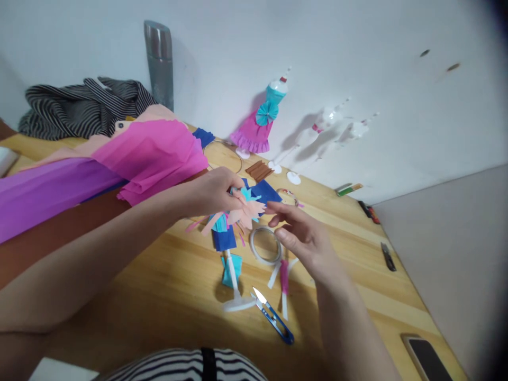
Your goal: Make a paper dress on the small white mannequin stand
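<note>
My left hand [216,191] is closed in a pinch on a small mannequin doll [227,233] dressed in blue, teal and peach paper, holding the peach paper fringe [248,211] at its top. The doll's white stand [238,302] rests on the wooden table [174,296]. My right hand [304,233] hovers just right of the fringe, fingers loosely apart, fingertips near the paper and holding nothing. A roll of clear tape [265,245] lies under the right hand. Blue thread snips [273,316] lie near the stand.
Pink and purple crepe paper [119,164] is piled at the left, with striped cloth [83,108] and a steel flask [160,63] behind. A dressed mannequin [260,121] and bare white ones [323,127] stand by the wall. A phone [428,357] and a cutter [388,256] lie at the right.
</note>
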`<control>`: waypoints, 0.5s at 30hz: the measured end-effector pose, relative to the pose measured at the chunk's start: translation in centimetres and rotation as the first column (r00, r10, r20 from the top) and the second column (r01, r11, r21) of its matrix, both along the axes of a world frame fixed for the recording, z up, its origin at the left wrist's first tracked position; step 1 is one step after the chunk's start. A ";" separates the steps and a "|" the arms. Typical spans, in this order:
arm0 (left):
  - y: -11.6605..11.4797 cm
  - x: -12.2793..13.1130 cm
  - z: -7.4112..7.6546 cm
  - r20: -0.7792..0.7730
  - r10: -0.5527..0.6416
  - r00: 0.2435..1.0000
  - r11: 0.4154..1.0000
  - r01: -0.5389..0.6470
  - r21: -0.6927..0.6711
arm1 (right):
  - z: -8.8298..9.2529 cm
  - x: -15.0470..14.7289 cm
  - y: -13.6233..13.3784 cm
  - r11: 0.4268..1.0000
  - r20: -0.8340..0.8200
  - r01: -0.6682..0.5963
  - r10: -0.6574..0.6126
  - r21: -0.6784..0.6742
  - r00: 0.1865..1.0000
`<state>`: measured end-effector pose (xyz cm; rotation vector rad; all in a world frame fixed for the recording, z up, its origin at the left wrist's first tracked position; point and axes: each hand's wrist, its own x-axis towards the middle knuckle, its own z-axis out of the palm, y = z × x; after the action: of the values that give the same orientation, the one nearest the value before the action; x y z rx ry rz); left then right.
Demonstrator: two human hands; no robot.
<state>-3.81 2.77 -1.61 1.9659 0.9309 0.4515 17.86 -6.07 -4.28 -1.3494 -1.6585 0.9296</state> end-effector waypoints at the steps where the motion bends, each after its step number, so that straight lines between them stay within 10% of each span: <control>1: -0.2 0.2 -0.1 0.005 -0.003 1.000 1.000 0.003 0.000 | 0.1 -0.5 0.2 1.000 -0.023 -0.024 0.025 0.009 0.999; 10: -1.9 -0.2 -1.8 0.013 0.075 0.997 0.947 -0.067 -0.313 | -0.5 -0.3 -0.5 0.996 0.237 -0.048 0.066 -0.081 0.969; 15: -2.9 -0.1 -3.1 0.215 0.287 0.933 0.811 -0.118 -0.573 | -0.5 0.3 -4.9 0.911 0.619 -0.116 0.359 -0.397 0.699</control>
<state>-3.91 -0.11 -4.73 1.2350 0.9544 0.5115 18.18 -11.00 -4.82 -1.8945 -2.3691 0.9468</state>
